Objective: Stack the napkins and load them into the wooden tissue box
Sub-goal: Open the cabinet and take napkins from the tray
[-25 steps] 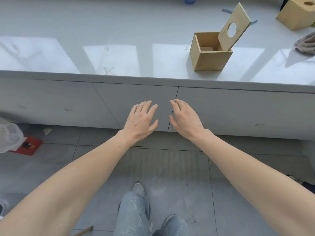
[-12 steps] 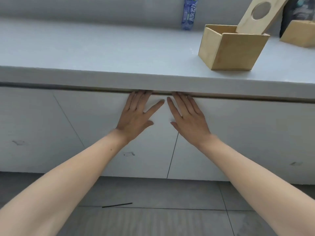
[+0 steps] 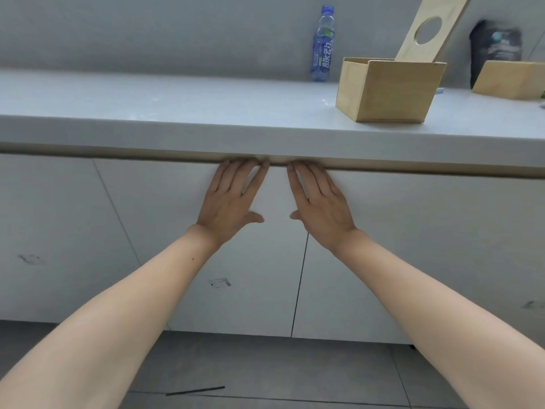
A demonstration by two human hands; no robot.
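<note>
The wooden tissue box (image 3: 392,93) stands on the white counter at the right, its lid (image 3: 429,28) with a round hole tilted up behind it. My left hand (image 3: 231,199) and my right hand (image 3: 320,202) lie flat against the white cabinet doors below the counter, fingers pointing up. The fingertips of both hands reach into the gap under the counter edge. Neither hand holds anything. No napkins are in view.
The white counter (image 3: 177,107) runs across the view with a thick front edge. A blue water bottle (image 3: 323,45) stands at the back wall. A second wooden box (image 3: 513,79) and a dark bag (image 3: 495,45) sit at the far right. Grey floor tiles lie below.
My view has dropped from above the counter to the level of its edge. Both hands have moved up onto the cabinet doors, and their fingertips have slid under the counter lip.
</note>
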